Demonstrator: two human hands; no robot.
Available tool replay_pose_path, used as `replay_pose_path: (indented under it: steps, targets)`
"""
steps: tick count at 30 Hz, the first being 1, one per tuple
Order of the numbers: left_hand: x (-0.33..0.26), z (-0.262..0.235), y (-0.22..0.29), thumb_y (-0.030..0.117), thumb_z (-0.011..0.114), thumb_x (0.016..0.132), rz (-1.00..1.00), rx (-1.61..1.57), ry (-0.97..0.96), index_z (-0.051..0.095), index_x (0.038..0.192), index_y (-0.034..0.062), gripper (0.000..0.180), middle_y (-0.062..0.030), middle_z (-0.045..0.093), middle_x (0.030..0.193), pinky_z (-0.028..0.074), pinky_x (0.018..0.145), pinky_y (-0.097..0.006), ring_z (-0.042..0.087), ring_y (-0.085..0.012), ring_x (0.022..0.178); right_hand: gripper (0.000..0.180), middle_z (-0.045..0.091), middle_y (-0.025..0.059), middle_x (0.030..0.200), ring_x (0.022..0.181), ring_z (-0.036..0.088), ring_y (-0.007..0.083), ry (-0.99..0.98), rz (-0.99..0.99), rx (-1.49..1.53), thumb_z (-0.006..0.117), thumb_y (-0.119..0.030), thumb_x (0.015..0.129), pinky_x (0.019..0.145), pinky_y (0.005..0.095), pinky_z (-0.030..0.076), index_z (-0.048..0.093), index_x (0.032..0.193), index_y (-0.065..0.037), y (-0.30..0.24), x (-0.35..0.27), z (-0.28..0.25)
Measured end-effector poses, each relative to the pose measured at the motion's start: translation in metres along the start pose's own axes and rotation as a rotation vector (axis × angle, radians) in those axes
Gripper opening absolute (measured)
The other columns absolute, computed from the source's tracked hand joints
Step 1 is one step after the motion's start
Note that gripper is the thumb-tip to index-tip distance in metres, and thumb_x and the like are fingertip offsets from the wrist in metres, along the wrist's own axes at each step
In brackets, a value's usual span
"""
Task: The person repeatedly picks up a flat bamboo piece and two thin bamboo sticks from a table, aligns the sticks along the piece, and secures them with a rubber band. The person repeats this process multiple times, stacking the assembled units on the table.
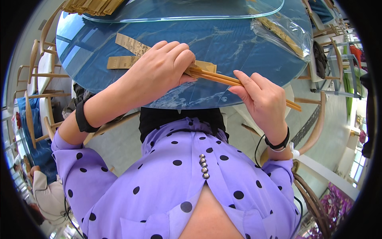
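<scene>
your left hand (pixel 161 67) is curled over the near end of a pair of wooden chopsticks (pixel 223 78), fingers pressed together and folded down so that they clamp the sticks and what looks like the mouth of a tan paper sleeve (pixel 205 66) under the knuckles. your right hand (pixel 260 97) pinches the same sticks further along, thumb and forefinger closed on them, and the far tips poke out past your wrist on the right. the chopsticks hang just above the near edge of the round blue marbled desk (pixel 238 47), roughly level and slanting down to the right.

the likely trouble, as i judge it, is the sleeve: it is thin paper, and with the left fingers bunched so tightly on it it could crumple or tear if the sticks go in or out at a slant. the two sticks could also splay apart between your hands, since only the right pinch holds them side by side. they sit over the desk edge, so a slip would drop them into your lap or onto the floor.

around you: two more flat paper sleeves (pixel 129 51) lie on the desk just behind your left hand, a clear plastic bag (pixel 284 34) with more tan pieces sits at the far right, a glass turntable (pixel 183 12) lies across the back, and a stack of tan pieces (pixel 91 6) is at the far left. nothing lies between your hands; the loose sleeves are close enough for your left wrist to brush.
</scene>
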State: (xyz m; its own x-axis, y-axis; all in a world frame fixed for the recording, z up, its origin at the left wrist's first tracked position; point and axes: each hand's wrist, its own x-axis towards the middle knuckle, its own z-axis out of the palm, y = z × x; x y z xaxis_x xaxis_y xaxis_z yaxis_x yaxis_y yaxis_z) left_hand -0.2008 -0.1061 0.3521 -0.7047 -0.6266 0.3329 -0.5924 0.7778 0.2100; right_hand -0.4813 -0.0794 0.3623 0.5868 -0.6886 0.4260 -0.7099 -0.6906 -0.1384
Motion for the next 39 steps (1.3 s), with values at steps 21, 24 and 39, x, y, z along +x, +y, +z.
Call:
replay_pose_path:
  steps: [21, 24, 39]
  targets:
    - [-0.039, 0.040, 0.074, 0.017, 0.055, 0.109, -0.887, -1.252, 0.766, 0.063, 0.095, 0.0000, 0.024, -0.0004, 0.063, 0.075, 0.026, 0.046, -0.018, 0.038, 0.0004, 0.052, 0.030, 0.049, 0.0066, 0.067, 0.053, 0.048, 0.0211, 0.101, 0.290, 0.286, 0.078, -0.023, 0.089, 0.048, 0.0347, 0.038, 0.075, 0.112, -0.003, -0.054, -0.020, 0.039]
    - [-0.037, 0.044, 0.072, 0.017, 0.055, 0.108, -0.882, -1.195, 0.744, 0.063, 0.094, 0.0008, 0.023, -0.0003, 0.063, 0.075, 0.027, 0.046, -0.018, 0.039, 0.0008, 0.053, 0.031, 0.048, 0.0065, 0.067, 0.053, 0.049, 0.0209, 0.109, 0.330, 0.280, 0.078, -0.023, 0.090, 0.048, 0.0350, 0.038, 0.074, 0.114, -0.003, -0.055, -0.021, 0.038]
    - [-0.031, 0.042, 0.077, 0.025, 0.054, 0.110, -0.969, -1.379, 0.775, 0.070, 0.118, -0.0032, 0.033, 0.0062, 0.049, 0.064, 0.022, 0.041, -0.018, 0.030, 0.0018, 0.047, 0.032, 0.048, 0.0056, 0.068, 0.054, 0.050, 0.0208, 0.098, 0.300, 0.262, 0.077, -0.025, 0.091, 0.048, 0.0352, 0.039, 0.074, 0.116, -0.005, -0.064, -0.020, 0.045]
